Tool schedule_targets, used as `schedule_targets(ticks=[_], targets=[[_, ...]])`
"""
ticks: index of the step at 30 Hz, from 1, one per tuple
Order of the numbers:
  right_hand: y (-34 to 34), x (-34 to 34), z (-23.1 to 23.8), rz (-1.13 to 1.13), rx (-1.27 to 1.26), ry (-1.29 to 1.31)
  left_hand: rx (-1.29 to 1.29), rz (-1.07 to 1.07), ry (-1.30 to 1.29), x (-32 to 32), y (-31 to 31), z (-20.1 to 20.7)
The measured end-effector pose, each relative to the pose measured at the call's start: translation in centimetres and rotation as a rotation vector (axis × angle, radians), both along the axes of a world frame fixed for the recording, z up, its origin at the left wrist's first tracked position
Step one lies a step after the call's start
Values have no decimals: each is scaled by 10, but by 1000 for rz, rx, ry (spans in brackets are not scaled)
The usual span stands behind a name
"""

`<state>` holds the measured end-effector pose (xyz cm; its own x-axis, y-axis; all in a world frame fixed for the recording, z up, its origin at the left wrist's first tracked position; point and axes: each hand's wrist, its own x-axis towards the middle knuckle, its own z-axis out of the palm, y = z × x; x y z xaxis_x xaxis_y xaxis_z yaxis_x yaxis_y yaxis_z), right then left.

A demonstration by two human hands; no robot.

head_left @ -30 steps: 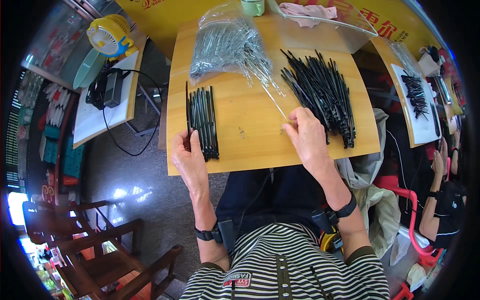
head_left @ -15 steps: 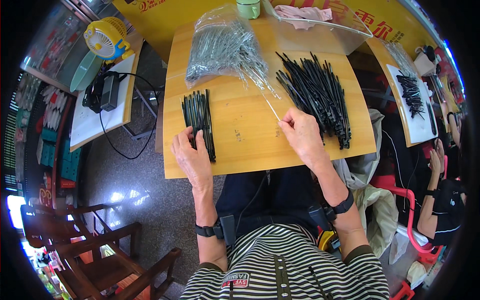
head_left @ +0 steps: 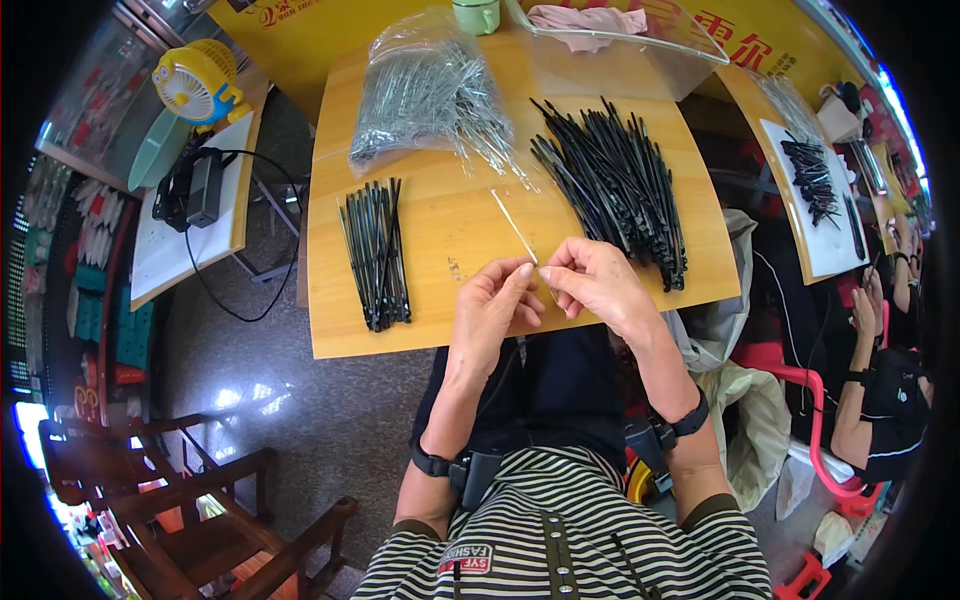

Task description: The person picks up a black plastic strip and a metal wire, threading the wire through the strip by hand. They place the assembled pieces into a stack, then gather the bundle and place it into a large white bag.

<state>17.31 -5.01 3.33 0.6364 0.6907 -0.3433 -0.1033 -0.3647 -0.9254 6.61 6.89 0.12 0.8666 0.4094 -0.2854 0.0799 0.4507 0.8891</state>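
Observation:
A thin whitish strip [head_left: 514, 222] slants up and away from between my hands over the near middle of the table. My left hand [head_left: 492, 302] and my right hand [head_left: 598, 284] meet at its lower part, thumbs and forefingers closed on it. The fingers partly cover that lower end. Left of my hands lies a small bundle of slim black sticks [head_left: 376, 255], side by side. A larger heap of similar black sticks [head_left: 615, 185] lies beyond my right hand. Farther back, a clear plastic bag [head_left: 430, 95] spills many thin silvery strips toward me.
The wooden table [head_left: 460, 330] ends just in front of my lap. At its back stand a green mug [head_left: 476, 16] and a clear bin [head_left: 610, 65] with pink cloth. To the left are a yellow fan [head_left: 195, 85] and a wooden chair [head_left: 190, 500]. A co-worker's arm [head_left: 852, 415] shows at right.
My left hand has left the small black bundle and moved right to the strip. My right hand has drawn the strip nearer and to the left, away from the bag's spilled strips.

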Motion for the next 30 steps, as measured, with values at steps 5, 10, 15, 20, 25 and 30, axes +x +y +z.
schedule_targets(ticks=[5, 10, 15, 20, 25, 30], targets=[[-8, -3, 0, 23, 67, 126, -97, -88, 15, 1, 2, -1], [-11, -5, -5, 12, 100, 192, -45, -103, 61, 2, 1, 1], [-13, -9, -8, -46, 114, 226, -11, -89, 54, 4, -4, -1], [-15, -11, -8, -100, 132, 229, 29, -64, 19, 6, -7, -3], [-23, -12, 2, -159, 191, 169, 300, 20, 206, 7, -10, 8], [-44, -2, 19, -273, 244, 95, 359, 36, 282, 8, -14, 19]])
